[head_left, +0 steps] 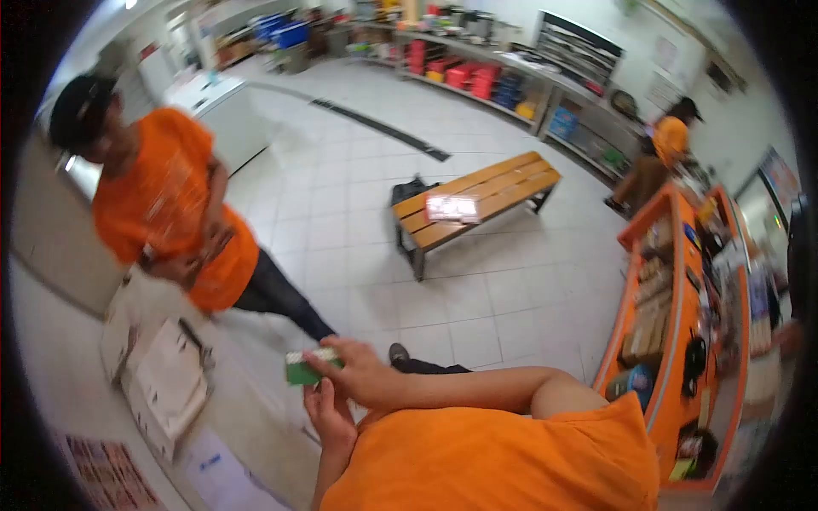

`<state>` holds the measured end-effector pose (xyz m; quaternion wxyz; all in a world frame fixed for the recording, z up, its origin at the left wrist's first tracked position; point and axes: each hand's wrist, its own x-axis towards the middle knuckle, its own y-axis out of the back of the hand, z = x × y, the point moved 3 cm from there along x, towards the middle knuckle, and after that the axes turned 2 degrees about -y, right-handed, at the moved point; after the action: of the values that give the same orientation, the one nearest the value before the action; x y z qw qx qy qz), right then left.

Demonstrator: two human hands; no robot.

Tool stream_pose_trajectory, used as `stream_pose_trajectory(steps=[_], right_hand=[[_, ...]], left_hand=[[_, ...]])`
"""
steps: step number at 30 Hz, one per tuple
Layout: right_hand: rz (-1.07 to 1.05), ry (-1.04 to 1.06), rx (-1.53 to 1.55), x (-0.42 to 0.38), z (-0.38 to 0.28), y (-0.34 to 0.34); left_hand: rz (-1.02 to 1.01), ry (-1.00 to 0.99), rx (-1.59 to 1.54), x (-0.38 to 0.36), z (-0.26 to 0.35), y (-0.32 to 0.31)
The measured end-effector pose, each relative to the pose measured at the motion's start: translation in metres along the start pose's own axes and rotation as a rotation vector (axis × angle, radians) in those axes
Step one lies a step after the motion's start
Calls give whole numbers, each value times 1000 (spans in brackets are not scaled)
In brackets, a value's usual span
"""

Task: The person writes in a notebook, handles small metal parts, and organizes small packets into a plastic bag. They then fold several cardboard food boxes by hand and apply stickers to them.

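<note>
A small green and white box [304,368] is held in front of my chest, over a pale counter [51,375]. My right hand [365,375] reaches in from the right and pinches the box at its top edge. Just below the box is my left hand [331,419], fingers curled up toward its underside; whether it touches the box I cannot tell. My orange sleeve and shirt fill the bottom of the view.
A person in an orange shirt and black cap [162,204] stands close at the left beside the counter, which carries papers [170,379]. A wooden bench [477,200] stands mid-floor. An orange display rack [673,324] is at right, another person [669,140] beyond it.
</note>
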<state>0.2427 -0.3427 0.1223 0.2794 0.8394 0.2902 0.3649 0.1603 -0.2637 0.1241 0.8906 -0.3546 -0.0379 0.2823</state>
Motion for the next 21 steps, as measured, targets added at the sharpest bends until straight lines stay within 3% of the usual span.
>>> stream_pose_trajectory(steps=[1,3,5,7,9,11,14,17,19,21], right_hand=[[-19,3,32,-3,3,-2],[-131,108,382,-4,-2,25],[-269,-210,629,-7,9,34],[-173,-135,600,-3,18,49],[-91,-57,578,1,21,62],[-468,-101,633,-2,13,64],[-466,-98,712,-3,3,70],[-521,-115,605,0,6,66],[-326,-213,415,2,15,65],[-366,-297,463,2,16,64]], left_hand=[[69,-77,153,0,0,-1],[244,-73,86,8,12,19],[181,-3,166,12,29,30],[143,47,242,15,36,53],[-202,208,499,11,33,73],[-154,154,586,1,37,56],[-120,84,605,-18,43,12],[-172,-9,563,-28,33,11],[-106,-46,622,-34,30,4],[-135,-236,880,-37,35,-7]])
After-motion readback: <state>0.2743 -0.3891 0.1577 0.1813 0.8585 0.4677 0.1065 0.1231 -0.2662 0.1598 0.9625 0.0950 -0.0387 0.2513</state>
